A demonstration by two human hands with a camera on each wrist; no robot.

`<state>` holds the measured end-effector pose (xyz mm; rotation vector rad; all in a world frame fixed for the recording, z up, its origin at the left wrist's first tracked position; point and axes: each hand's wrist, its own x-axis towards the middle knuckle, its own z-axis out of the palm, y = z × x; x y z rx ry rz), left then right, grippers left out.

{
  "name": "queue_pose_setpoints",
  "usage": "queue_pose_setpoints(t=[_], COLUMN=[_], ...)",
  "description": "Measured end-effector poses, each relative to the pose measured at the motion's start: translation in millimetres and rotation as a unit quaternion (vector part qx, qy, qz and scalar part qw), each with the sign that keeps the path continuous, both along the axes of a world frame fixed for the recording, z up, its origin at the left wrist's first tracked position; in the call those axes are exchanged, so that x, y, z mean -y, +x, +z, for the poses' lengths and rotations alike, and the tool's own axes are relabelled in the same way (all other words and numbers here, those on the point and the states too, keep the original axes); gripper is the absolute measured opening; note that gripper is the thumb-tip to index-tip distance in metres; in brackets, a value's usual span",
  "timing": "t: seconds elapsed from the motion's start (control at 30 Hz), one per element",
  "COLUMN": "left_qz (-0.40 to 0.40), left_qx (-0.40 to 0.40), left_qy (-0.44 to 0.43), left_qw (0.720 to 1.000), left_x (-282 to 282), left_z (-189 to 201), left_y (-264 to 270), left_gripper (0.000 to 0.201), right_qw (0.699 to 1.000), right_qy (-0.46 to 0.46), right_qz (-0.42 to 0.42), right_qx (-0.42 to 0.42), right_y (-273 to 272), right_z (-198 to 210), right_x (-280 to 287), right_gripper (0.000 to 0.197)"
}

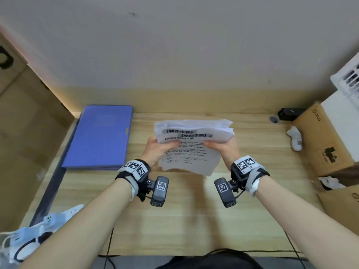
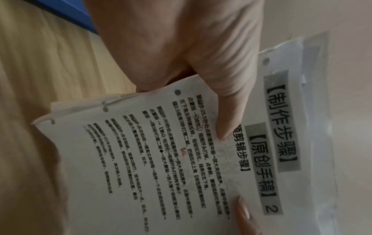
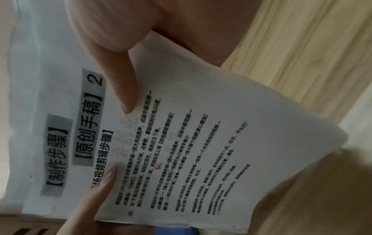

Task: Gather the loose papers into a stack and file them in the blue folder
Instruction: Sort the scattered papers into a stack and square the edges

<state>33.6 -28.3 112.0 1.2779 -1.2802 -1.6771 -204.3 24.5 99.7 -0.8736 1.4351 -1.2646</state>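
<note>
Over on the left, the blue folder (image 1: 101, 136) lies flat and closed on the wooden desk (image 1: 174, 220), against the back wall, so filing has not begun. Moving in, the left hand (image 1: 155, 150) clamps the left edge of the stack of papers (image 1: 192, 146), thumb (image 2: 227, 111) pressed across the printed top sheet, the other fingers tucked out of sight behind. The bundle is lifted off the desk, tilted up toward the camera, just right of the folder and apart from it. Punched holes run down that left edge in the left wrist view, and the sheets there sit stepped, not flush. Further right, the right hand (image 1: 223, 148) pinches the opposite edge the same way, thumb (image 3: 120, 89) on the front of the top sheet.

By the look of it the gathering is mostly done: no stray sheets show on the desk. Squaring the edges, opening the folder and slipping the stack inside all remain.

Hard to call: how many sheets there are, how the folder opens or fastens, and whether the glossy layer at the back of the bundle is a plastic sleeve. The small print blurs. Boxes crowd the far right edge.
</note>
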Motion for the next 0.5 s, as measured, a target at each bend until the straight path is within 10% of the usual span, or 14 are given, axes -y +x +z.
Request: queue_pose_setpoints(t=[0.5], left_qz=[-0.028], left_qx=[-0.052], left_qy=[-0.026], left_qw=[0.998], left_x=[-22], left_z=[9], left_y=[20], left_gripper=[0.03], right_qw=[0.999], right_qy=[-0.019], right_qz=[-0.012], right_qx=[-0.027], right_y=[26], right_z=[21], right_x=[-29], right_gripper=[0.039])
